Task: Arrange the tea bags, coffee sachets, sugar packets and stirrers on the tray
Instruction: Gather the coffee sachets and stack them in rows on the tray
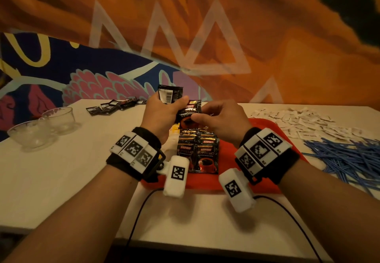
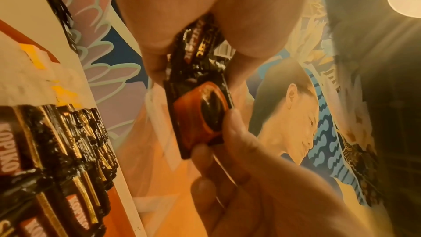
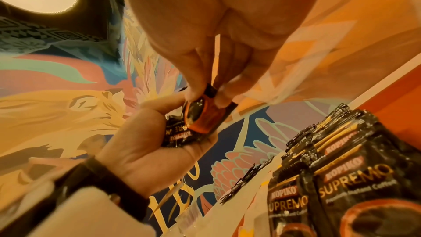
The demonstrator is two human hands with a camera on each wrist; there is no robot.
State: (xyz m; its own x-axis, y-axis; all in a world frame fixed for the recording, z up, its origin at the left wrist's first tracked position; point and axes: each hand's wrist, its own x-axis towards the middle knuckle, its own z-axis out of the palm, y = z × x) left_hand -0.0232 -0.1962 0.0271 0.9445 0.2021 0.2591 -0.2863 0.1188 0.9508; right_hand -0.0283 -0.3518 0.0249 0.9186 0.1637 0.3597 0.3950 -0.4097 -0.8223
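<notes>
My left hand (image 1: pixel 164 110) grips a small bundle of black coffee sachets (image 1: pixel 170 95) above the red tray (image 1: pixel 230 153). My right hand (image 1: pixel 218 118) pinches the lower edge of the front sachet (image 1: pixel 189 111) of that bundle. In the left wrist view that front sachet (image 2: pixel 200 114) shows its red cup print between both hands' fingers; in the right wrist view the sachet (image 3: pixel 200 116) is pinched the same way. Two rows of overlapping coffee sachets (image 1: pixel 197 151) lie on the tray under my hands. White sugar packets (image 1: pixel 298 120) and blue stirrers (image 1: pixel 349 158) are heaped on the table at the right.
More black sachets (image 1: pixel 111 106) are scattered at the table's far left. Two empty glass bowls (image 1: pixel 41 127) stand on the left. A white and yellow paper (image 1: pixel 172 139) lies on the tray's left part. Black cables (image 1: pixel 139 211) run off the table's front edge.
</notes>
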